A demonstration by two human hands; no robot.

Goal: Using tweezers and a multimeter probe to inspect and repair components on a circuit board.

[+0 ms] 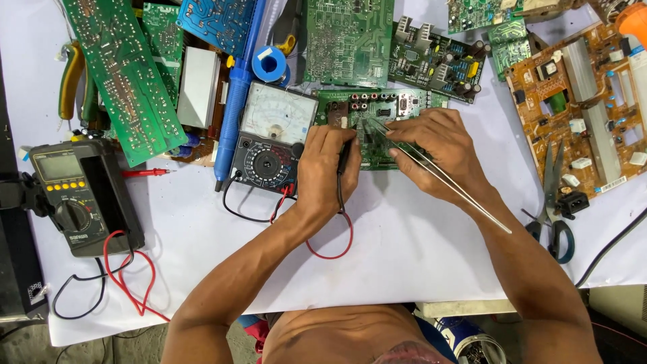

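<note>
A: Resting on the green circuit board (377,128), which lay on the white sheet (404,236) just beside the analog meter (273,138), both hands were at work. What did each one grip?

B: The left hand (327,172) was closed around a black test probe (344,162), tip toward the board's near edge; the probe's red lead (333,253) looped back from the board toward the person. The right hand (438,152) pinched a pair of long metal tweezers (438,175), points on the board's middle, handle end trailing away from the board over the wrist.

A: And around the board?

B: Beyond the meter from the board stood a blue soldering iron (232,108), then a dark digital multimeter (81,195) well apart at the sheet's edge. On the board's opposite side lay an orange-brown board (586,114) and scissors (552,202). Further green boards (347,40) were stacked past its far edge.
</note>
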